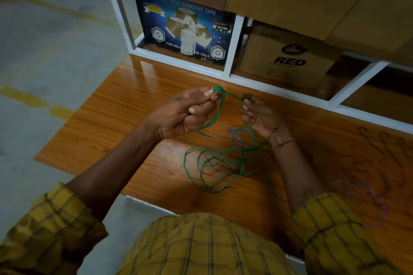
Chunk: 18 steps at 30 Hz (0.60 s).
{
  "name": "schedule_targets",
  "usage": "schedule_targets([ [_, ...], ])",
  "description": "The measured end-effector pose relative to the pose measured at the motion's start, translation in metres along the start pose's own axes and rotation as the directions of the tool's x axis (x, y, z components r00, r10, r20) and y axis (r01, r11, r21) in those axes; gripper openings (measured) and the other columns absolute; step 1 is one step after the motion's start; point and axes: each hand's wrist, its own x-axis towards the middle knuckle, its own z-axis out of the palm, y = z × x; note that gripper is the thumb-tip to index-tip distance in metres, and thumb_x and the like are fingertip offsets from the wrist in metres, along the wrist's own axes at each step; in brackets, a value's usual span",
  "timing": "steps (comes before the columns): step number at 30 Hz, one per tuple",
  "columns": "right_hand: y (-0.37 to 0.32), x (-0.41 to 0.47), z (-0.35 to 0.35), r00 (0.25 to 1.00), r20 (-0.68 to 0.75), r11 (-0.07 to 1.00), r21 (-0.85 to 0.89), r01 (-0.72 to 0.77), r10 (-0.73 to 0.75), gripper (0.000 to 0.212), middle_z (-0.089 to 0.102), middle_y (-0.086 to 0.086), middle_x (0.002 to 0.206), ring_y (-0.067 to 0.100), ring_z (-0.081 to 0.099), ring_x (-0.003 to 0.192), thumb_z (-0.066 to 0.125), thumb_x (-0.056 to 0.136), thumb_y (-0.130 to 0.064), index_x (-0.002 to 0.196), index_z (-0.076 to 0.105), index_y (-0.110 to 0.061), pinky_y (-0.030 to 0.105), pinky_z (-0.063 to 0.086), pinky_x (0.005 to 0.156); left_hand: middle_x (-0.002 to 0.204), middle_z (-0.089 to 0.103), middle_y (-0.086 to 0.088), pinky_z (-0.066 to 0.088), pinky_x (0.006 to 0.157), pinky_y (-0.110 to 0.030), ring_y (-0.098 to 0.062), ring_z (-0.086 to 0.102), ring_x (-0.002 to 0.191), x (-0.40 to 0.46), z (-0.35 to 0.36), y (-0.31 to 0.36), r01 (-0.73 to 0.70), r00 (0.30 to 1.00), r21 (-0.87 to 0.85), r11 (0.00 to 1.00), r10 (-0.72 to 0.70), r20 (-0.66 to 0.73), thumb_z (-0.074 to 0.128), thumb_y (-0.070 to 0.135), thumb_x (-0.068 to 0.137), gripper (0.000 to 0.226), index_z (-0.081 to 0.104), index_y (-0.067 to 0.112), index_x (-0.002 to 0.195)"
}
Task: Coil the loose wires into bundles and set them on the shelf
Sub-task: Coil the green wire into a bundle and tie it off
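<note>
yellow checked shirt (207,245) fills the bottom edge, its sleeves rolled back on both forearms. left hand (185,111) is raised above the wooden shelf top (107,123), fingers curled, thumb and forefinger pinching a small bunch of loops of the green wire (214,161) at its top. right hand (261,116) is held just beside it, palm turned toward the camera, fingertips pinching the same green wire where it runs across from the left hand. from both hands the wire drops to a loose tangle lying on the wood between the wrists, with a blue wire (240,138) mixed into it. more purple and dark wires (371,187) lie blurred on the wood to the right. behind the hands a white frame (178,60) holds a blue adhesive tape box (185,27) and a brown carton marked red (288,56), with more cartons (279,0) stacked above
</note>
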Motion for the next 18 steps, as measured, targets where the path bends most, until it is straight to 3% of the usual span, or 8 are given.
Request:
schedule_targets([
  [4, 0.003, 0.008, -0.005, 0.991, -0.104, 0.995, -0.069, 0.074, -0.081, 0.017, 0.054, -0.005, 0.072, -0.001, 0.043, 0.057, 0.084, 0.078, -0.016, 0.091, 0.074, -0.019, 0.013, 0.028, 0.044, 0.063, 0.024, 0.006, 0.017, 0.037, -0.016, -0.004, 0.015, 0.042, -0.003, 0.001, -0.002, -0.037, 0.999, 0.009, 0.999, 0.037, -0.018, 0.029, 0.014, 0.112, 0.022, 0.049, 0.011, 0.105],
  [7, 0.0, 0.018, -0.008, 0.961, -0.231, 0.971, -0.215, 0.101, -0.151, 0.023, 0.061, -0.003, 0.079, -0.001, 0.042, 0.055, 0.086, 0.077, -0.015, 0.087, 0.065, -0.017, 0.012, 0.028, 0.041, 0.063, 0.023, 0.005, 0.014, 0.038, -0.017, -0.003, 0.014, 0.041, -0.005, 0.002, -0.005, -0.044, 0.999, 0.025, 0.999, 0.044, -0.023, 0.026, 0.012, 0.113, 0.026, 0.05, 0.011, 0.104],
  [10, 0.0, 0.027, -0.008, 0.945, -0.271, 0.945, -0.315, 0.093, -0.183, 0.035, 0.066, -0.005, 0.079, 0.002, 0.037, 0.053, 0.088, 0.066, -0.036, 0.084, 0.064, -0.018, 0.013, 0.027, 0.039, 0.063, 0.023, 0.004, 0.017, 0.037, -0.016, -0.003, 0.016, 0.041, -0.005, 0.002, -0.007, -0.054, 0.998, 0.026, 0.998, 0.054, -0.017, 0.023, 0.01, 0.114, 0.028, 0.049, 0.01, 0.105],
  [13, -0.001, 0.033, 0.0, 0.931, -0.3, 0.918, -0.389, 0.081, -0.209, 0.014, 0.073, -0.008, 0.081, -0.001, 0.033, 0.047, 0.073, 0.091, -0.02, 0.088, 0.059, -0.018, 0.013, 0.023, 0.04, 0.063, 0.023, 0.004, 0.017, 0.038, -0.016, -0.003, 0.016, 0.042, -0.002, 0.004, -0.008, -0.069, 0.997, 0.029, 0.997, 0.07, -0.02, 0.023, 0.01, 0.114, 0.028, 0.049, 0.011, 0.105],
  [16, 0.008, 0.038, 0.013, 0.89, -0.306, 0.691, -0.723, 0.014, -0.338, 0.018, 0.07, -0.016, 0.068, -0.004, 0.046, 0.051, 0.064, 0.099, -0.016, 0.083, 0.067, -0.022, 0.017, 0.037, 0.052, 0.064, 0.035, 0.004, 0.02, 0.04, -0.017, -0.004, 0.022, 0.045, 0.007, 0.005, -0.006, -0.118, 0.991, 0.039, 0.992, 0.12, -0.058, 0.024, 0.013, 0.115, 0.026, 0.049, 0.011, 0.108],
  [18, 0.02, 0.035, 0.025, 0.909, -0.233, 0.511, -0.859, -0.026, -0.345, 0.02, 0.07, -0.014, 0.068, -0.005, 0.056, 0.063, 0.068, 0.093, -0.027, 0.076, 0.074, -0.018, 0.029, 0.046, 0.068, 0.071, 0.053, -0.001, 0.036, 0.046, -0.02, -0.009, 0.042, 0.049, 0.016, 0.005, 0.0, -0.167, 0.98, 0.043, 0.985, 0.171, -0.104, 0.027, 0.016, 0.116, 0.025, 0.051, 0.011, 0.112],
])
